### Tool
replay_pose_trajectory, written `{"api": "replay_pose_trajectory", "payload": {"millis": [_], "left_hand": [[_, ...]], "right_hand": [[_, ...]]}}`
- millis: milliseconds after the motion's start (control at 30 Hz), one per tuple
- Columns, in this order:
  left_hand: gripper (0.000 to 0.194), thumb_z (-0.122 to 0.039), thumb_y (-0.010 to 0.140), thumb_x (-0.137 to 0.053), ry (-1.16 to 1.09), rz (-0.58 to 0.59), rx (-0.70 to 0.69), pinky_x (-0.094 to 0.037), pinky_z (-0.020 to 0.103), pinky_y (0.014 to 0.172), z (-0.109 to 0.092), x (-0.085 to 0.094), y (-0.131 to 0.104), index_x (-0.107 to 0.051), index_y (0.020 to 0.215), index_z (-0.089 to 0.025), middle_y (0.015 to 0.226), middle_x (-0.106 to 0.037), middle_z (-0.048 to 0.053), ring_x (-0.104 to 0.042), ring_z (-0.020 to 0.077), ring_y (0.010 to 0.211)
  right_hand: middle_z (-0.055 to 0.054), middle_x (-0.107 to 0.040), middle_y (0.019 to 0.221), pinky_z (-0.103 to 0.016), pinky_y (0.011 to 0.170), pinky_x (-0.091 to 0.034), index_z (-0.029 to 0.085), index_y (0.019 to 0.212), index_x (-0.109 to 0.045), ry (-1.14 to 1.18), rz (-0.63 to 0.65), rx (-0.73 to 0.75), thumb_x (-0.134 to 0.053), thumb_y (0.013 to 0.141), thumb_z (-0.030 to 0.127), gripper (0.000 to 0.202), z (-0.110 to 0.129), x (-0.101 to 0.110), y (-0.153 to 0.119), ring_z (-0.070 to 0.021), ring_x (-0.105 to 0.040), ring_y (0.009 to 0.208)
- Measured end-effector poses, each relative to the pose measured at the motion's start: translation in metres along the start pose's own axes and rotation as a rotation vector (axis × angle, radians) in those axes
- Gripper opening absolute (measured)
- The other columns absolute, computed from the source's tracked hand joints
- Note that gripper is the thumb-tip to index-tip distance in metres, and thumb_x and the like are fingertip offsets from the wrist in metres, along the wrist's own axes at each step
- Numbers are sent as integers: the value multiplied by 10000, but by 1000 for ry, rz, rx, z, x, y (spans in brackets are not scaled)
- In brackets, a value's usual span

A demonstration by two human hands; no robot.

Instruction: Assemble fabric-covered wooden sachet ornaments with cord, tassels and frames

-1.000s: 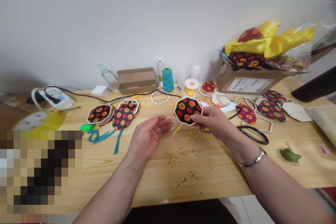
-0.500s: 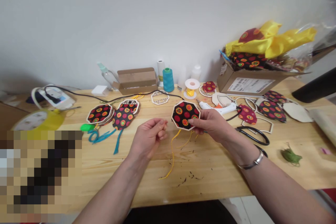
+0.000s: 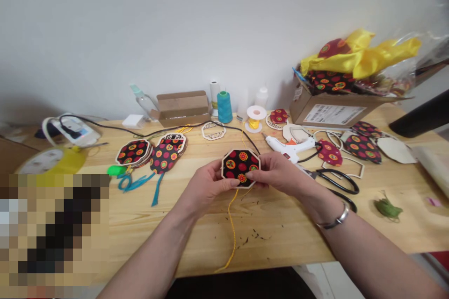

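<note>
Both hands grip an octagonal wood-framed panel (image 3: 240, 167) covered in dark fabric with red and orange floral rounds. My left hand (image 3: 206, 182) pinches its left edge, thumb across the lower front. From the right, my right hand (image 3: 278, 173) clasps the other edge, its thumb also on the fabric. The fingers behind the panel are mostly hidden. A yellow cord (image 3: 231, 224) hangs from beneath it towards the table's front edge. Just beyond my right hand lies a white glue gun (image 3: 289, 147), with black-handled scissors (image 3: 338, 182) beside my right wrist.
Stacked fabric panels (image 3: 133, 153) with teal ribbons (image 3: 136, 182) lie to the left. Behind stand a teal thread cone (image 3: 225, 108) and a spool of yellow cord (image 3: 255, 120). A cardboard box (image 3: 326, 110) overflows with fabric at back right. Green thread (image 3: 387, 208) lies at the right.
My left hand has come up to the panel and taken hold of its left edge. The panel has moved slightly down and left, and the cord's end now hangs lower.
</note>
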State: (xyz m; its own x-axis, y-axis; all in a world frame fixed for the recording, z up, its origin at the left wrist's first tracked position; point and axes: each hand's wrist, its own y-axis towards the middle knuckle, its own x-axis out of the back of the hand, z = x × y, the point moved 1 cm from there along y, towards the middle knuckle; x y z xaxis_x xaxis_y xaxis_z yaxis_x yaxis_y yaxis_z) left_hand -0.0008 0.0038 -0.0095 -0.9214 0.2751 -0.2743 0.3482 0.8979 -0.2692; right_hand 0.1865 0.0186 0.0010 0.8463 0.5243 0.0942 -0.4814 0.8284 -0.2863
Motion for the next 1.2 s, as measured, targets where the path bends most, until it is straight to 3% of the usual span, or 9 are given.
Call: {"api": "replay_pose_trajectory", "payload": {"millis": [400, 967, 1067, 1200], "left_hand": [[256, -194, 623, -773, 96, -70, -3, -514, 260, 697, -1, -3, -4, -706, 866, -149, 819, -743, 30, -661, 147, 704], [249, -234, 640, -770, 43, -72, 22, -527, 258, 666, 0, -2, -4, -708, 863, -141, 788, -737, 35, -658, 141, 674], [284, -247, 669, -754, -9, -76, 15, -539, 271, 678, 1, -1, -3, -690, 924, -139, 828, -734, 48, -665, 151, 706], [515, -276, 715, -719, -21, -109, -42, -552, 282, 652, -1, 1, -4, -559, 1200, -203, 874, -722, 36, -674, 160, 713]], "right_hand": [[42, -476, 551, -201, 459, -276, 152, 646, -531, -110, 61, 79, -596, 766, 322, 218, -3, -5, 0, -66, -390, 494], [31, -502, 569, -191, 464, -308, 138, 669, -557, -75, 75, 79, -624, 761, 335, 227, -6, -1, 1, -64, -419, 501], [31, -495, 566, -195, 459, -292, 136, 668, -563, -82, 80, 76, -620, 763, 336, 229, -6, -1, 2, -64, -403, 498], [32, -485, 567, -197, 458, -272, 134, 679, -572, -90, 97, 80, -611, 768, 343, 231, -6, 0, 2, -64, -387, 503]]}}
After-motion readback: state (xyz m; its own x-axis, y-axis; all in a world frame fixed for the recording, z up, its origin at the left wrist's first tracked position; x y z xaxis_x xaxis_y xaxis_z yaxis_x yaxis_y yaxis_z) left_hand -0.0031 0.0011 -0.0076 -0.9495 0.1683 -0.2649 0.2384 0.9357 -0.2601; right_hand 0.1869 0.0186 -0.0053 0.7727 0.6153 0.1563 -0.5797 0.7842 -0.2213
